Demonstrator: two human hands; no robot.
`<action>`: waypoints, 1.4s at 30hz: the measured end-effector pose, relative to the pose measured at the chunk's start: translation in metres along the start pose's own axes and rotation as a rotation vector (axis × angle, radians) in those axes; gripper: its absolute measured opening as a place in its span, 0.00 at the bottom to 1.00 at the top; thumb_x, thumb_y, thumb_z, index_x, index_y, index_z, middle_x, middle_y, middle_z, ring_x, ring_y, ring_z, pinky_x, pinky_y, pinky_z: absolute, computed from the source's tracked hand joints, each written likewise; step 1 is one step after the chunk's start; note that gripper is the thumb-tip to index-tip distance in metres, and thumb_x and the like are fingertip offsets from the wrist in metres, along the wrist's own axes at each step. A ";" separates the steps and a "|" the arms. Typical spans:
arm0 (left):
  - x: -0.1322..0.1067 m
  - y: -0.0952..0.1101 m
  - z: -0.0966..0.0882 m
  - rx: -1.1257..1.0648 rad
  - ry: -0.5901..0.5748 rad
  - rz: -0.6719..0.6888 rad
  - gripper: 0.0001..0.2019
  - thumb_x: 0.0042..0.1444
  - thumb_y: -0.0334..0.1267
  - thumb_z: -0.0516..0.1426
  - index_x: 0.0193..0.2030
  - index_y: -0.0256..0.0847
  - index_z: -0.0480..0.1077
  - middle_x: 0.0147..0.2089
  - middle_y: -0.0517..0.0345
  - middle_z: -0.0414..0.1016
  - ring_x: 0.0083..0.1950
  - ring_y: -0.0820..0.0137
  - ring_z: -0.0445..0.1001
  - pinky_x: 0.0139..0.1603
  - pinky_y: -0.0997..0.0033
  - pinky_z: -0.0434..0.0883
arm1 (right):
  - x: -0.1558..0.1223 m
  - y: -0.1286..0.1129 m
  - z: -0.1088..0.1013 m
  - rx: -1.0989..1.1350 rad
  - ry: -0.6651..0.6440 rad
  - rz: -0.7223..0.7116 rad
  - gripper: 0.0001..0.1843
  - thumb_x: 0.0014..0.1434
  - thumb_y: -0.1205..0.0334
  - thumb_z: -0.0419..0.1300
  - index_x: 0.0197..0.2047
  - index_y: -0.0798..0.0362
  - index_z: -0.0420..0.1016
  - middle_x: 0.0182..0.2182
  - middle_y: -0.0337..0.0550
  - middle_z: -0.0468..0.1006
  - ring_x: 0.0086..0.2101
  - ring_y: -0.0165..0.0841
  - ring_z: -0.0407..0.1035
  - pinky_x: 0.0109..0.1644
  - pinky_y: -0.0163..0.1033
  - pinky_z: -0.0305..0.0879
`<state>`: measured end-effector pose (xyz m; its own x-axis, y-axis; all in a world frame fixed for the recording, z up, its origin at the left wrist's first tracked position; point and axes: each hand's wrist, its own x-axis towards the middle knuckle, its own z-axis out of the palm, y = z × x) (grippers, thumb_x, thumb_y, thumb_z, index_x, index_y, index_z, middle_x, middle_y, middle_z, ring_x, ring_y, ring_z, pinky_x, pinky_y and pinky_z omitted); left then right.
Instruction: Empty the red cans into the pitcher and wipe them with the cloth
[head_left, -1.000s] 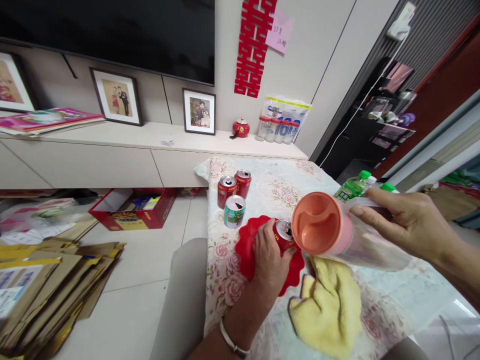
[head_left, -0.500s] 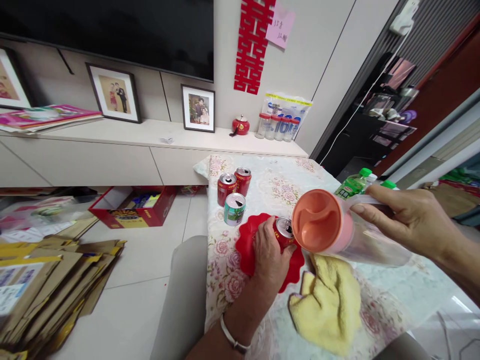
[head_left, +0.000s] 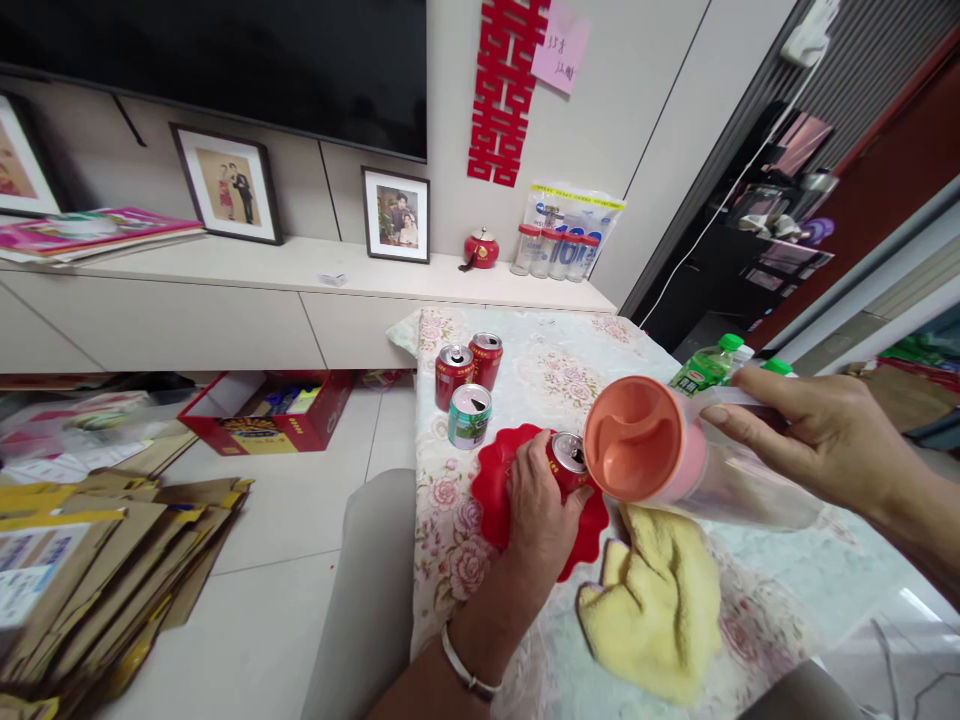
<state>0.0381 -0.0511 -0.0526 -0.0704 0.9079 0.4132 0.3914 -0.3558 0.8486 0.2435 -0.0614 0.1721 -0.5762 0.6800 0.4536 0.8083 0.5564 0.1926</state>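
My left hand [head_left: 537, 510] is wrapped round an opened red can [head_left: 568, 461] that stands on a red scalloped plate [head_left: 491, 488]. My right hand [head_left: 814, 436] grips a clear jug with an orange-pink lid [head_left: 634, 439], tipped on its side with the lid just above and to the right of the can's top. A yellow cloth [head_left: 656, 600] lies on the floral tablecloth [head_left: 559, 375] below the jug.
Two red cans [head_left: 453, 374] and a green-banded can [head_left: 469, 416] stand behind the plate. Green-capped bottles [head_left: 705, 369] sit past the jug. A low cabinet with photo frames [head_left: 395, 215], a red pot and jars lines the wall. Flattened cardboard [head_left: 90, 560] and a red box [head_left: 262, 412] lie on the floor.
Nothing has moved beyond a slight shift of the view; both hands keep their hold on the can and the tipped jug.
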 end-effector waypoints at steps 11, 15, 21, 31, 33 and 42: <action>0.000 0.000 0.001 -0.010 0.000 -0.006 0.39 0.53 0.34 0.72 0.67 0.43 0.57 0.61 0.40 0.73 0.64 0.45 0.74 0.62 0.37 0.73 | 0.000 0.002 0.002 0.012 0.014 -0.007 0.22 0.73 0.49 0.57 0.29 0.48 0.58 0.18 0.25 0.51 0.16 0.23 0.49 0.19 0.30 0.49; 0.000 0.000 0.000 -0.012 0.007 0.000 0.39 0.54 0.33 0.71 0.67 0.43 0.57 0.61 0.40 0.73 0.64 0.46 0.74 0.62 0.38 0.73 | -0.001 0.001 0.003 0.006 0.009 0.006 0.23 0.73 0.48 0.57 0.28 0.48 0.58 0.18 0.25 0.51 0.16 0.23 0.49 0.20 0.30 0.49; 0.001 0.001 -0.001 -0.005 -0.009 0.008 0.39 0.54 0.34 0.72 0.67 0.39 0.57 0.61 0.37 0.73 0.63 0.44 0.74 0.62 0.37 0.73 | -0.003 0.002 0.003 0.010 0.011 -0.001 0.23 0.73 0.48 0.57 0.28 0.48 0.58 0.18 0.25 0.51 0.16 0.23 0.50 0.20 0.30 0.49; -0.001 -0.001 0.001 -0.025 -0.003 -0.010 0.39 0.53 0.32 0.71 0.68 0.45 0.57 0.62 0.41 0.73 0.65 0.46 0.73 0.63 0.37 0.72 | 0.001 -0.002 0.003 0.024 0.026 0.016 0.24 0.72 0.47 0.57 0.27 0.48 0.59 0.17 0.25 0.52 0.16 0.23 0.49 0.19 0.31 0.48; -0.001 -0.001 0.001 -0.025 0.000 -0.011 0.39 0.54 0.32 0.70 0.68 0.45 0.57 0.62 0.41 0.73 0.65 0.46 0.73 0.63 0.37 0.72 | 0.003 -0.004 0.002 0.036 0.047 0.010 0.25 0.72 0.47 0.56 0.26 0.48 0.59 0.17 0.25 0.51 0.15 0.23 0.48 0.19 0.31 0.47; -0.001 0.000 0.000 -0.018 0.000 -0.008 0.39 0.52 0.30 0.71 0.67 0.41 0.59 0.63 0.38 0.74 0.65 0.46 0.73 0.64 0.38 0.72 | -0.003 0.002 0.001 0.013 0.003 0.005 0.22 0.72 0.49 0.58 0.28 0.48 0.59 0.19 0.25 0.51 0.17 0.23 0.50 0.20 0.30 0.49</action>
<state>0.0380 -0.0519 -0.0525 -0.0734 0.9107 0.4064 0.3741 -0.3526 0.8577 0.2465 -0.0618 0.1700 -0.5715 0.6817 0.4568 0.8097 0.5590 0.1787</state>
